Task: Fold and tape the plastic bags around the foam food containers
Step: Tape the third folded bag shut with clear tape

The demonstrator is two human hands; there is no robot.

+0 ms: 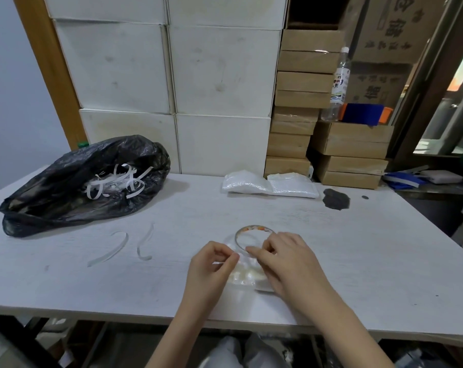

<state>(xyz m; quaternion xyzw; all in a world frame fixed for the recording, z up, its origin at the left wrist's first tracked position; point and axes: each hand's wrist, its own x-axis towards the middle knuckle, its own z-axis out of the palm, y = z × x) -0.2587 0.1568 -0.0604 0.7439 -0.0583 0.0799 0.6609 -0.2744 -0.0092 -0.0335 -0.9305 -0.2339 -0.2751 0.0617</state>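
Bagged container [247, 278] is pressed flat by curled right hand [283, 257] fingers; a tape strip is pinched by left hand [214, 264].

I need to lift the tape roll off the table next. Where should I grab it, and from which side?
Pinch the far rim of the tape roll, coming from above and behind. It lies flat as a thin ring with an open middle, so one finger can go inside and the thumb outside. Its near part is covered by the right hand and the bagged package, so only the far arc is free.
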